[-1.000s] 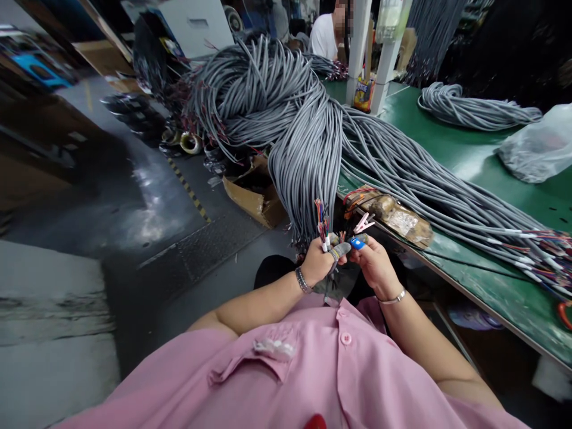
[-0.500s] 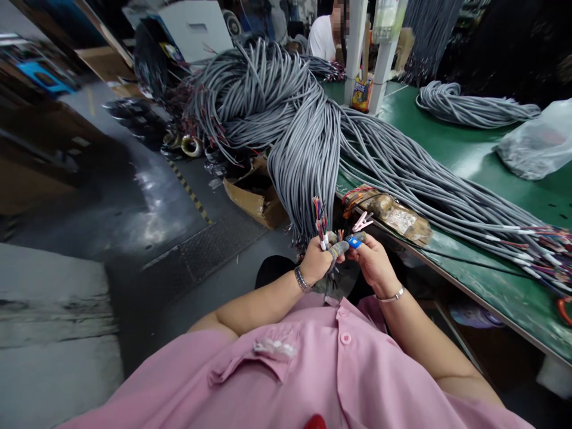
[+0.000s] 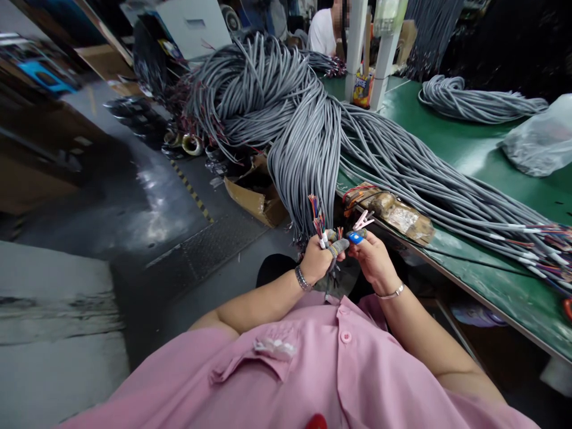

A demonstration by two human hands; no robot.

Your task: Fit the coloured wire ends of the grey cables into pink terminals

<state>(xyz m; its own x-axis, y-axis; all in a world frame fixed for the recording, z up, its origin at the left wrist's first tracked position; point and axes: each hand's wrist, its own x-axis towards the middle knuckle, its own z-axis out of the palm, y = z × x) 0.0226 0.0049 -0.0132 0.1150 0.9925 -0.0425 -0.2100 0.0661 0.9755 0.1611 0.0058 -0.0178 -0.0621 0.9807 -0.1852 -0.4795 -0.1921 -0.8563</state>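
My left hand (image 3: 318, 260) is closed around the stripped end of a grey cable, and its thin coloured wires (image 3: 316, 218) fan up above my fist. A grey finger cot covers my left forefinger. My right hand (image 3: 372, 257) is closed too, its fingertips pinching at the cable end right next to the left hand; it carries a blue thumb cover (image 3: 356, 238) and a small pink clip-like tool (image 3: 363, 220). Both hands meet just below the edge of the green bench (image 3: 473, 161), under the hanging bundle of grey cables (image 3: 304, 155).
A large heap of grey cables drapes across the bench and off its edge. A taped brown block (image 3: 393, 213) sits at the bench edge. A second cable coil (image 3: 473, 104) and a plastic bag (image 3: 538, 140) lie further right. A cardboard box (image 3: 254, 196) stands on the floor. Another person (image 3: 324, 33) sits far back.
Both hands have stayed together on the cable end, with only slight finger movement. The view has shifted a little.
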